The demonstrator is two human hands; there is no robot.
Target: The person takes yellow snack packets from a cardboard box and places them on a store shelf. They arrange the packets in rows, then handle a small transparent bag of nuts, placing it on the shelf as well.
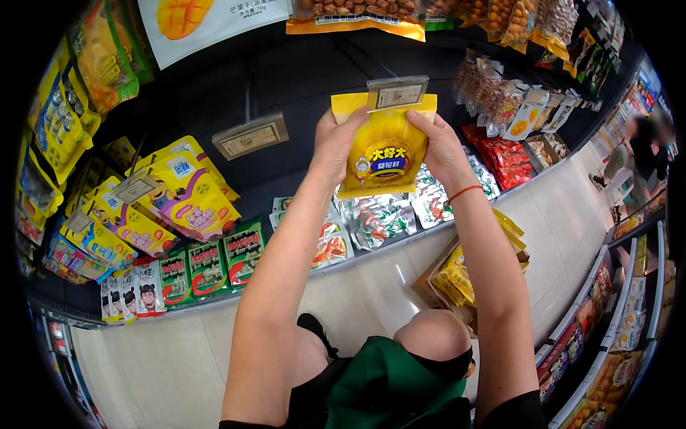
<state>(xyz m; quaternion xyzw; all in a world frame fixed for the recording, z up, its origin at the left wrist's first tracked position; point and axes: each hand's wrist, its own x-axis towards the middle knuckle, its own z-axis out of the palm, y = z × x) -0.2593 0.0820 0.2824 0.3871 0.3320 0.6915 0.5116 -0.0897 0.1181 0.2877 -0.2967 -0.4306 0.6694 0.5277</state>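
A yellow snack bag (386, 136) hangs upright between my two hands, with a printed badge and a small cartoon figure on its front. My left hand (334, 141) is closed on its left edge, thumb on the front near the top. On the right edge, my right hand (443, 149) grips the bag in the same way. A label holder (397, 94) at the end of a display hook overlaps the middle of the bag's top edge. Whether the hook passes through the bag cannot be seen. A red cord circles my right wrist.
An open cardboard box (429, 280) of yellow bags (457, 275) stands on the floor by my knee. Left of the bag, another hook ends in a label holder (250, 136). Silver packets (375, 218) line the bottom shelf. Another person (636, 146) is far right in the aisle.
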